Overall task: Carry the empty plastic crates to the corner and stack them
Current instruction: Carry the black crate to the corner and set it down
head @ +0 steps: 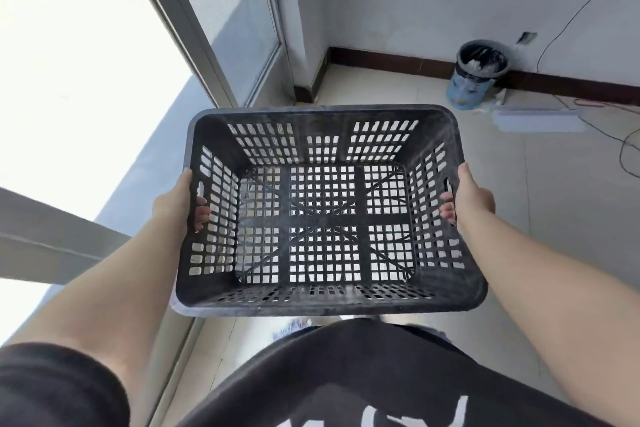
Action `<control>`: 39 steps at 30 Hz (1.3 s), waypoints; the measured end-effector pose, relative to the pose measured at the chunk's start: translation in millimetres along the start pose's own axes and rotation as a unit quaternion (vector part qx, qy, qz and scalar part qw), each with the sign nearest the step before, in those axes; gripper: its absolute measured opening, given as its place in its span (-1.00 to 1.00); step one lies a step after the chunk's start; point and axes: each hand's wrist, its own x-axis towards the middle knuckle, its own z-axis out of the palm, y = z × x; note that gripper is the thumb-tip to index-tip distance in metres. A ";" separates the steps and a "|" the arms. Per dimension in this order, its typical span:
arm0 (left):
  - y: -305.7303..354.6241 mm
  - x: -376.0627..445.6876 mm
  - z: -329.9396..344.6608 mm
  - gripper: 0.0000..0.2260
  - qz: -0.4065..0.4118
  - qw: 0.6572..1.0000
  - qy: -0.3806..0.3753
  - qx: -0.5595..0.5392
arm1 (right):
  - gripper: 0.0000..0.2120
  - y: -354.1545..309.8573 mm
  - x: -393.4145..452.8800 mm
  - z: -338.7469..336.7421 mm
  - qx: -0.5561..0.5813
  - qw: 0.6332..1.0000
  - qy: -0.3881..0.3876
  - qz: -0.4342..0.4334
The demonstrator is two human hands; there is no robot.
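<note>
Carrying the empty black plastic crate (327, 211) in mid-air at waist height, we keep left hand (178, 206) and right hand (469, 199) in a firm grip through its side handle slots. We judge the carry underway; next we must reach the corner (323, 69) ahead and lower it level beside the trash bin (476, 74).

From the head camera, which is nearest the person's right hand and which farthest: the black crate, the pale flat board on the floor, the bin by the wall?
From the right hand:
1. Black crate: gripped by that hand at its side handle.
2. Pale flat board: on the floor, ahead and to the right.
3. Bin: farther back, against the wall.
</note>
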 end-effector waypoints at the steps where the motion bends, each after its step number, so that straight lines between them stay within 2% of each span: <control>1: 11.4 8.2 9.7 -0.47 0.003 1.000 -0.003 0.000 | -0.41 -10.4 10.3 6.5 0.003 1.000 0.000 0.002; 12: 142.0 125.1 119.6 -0.49 -0.010 1.000 -0.019 0.018 | -0.44 -122.7 114.5 89.8 0.005 0.999 0.028 0.035; 21: 268.9 218.8 215.0 -0.49 -0.001 0.997 -0.056 0.054 | -0.41 -215.3 196.7 150.3 0.029 0.995 0.077 0.062; 28: 352.6 276.0 303.7 -0.47 -0.022 0.992 -0.100 0.077 | -0.40 -288.6 287.9 179.5 0.032 0.994 0.083 0.069; 39: 460.0 331.9 425.9 -0.50 -0.016 0.996 -0.065 0.063 | -0.46 -409.8 434.4 226.9 0.039 0.995 0.055 0.074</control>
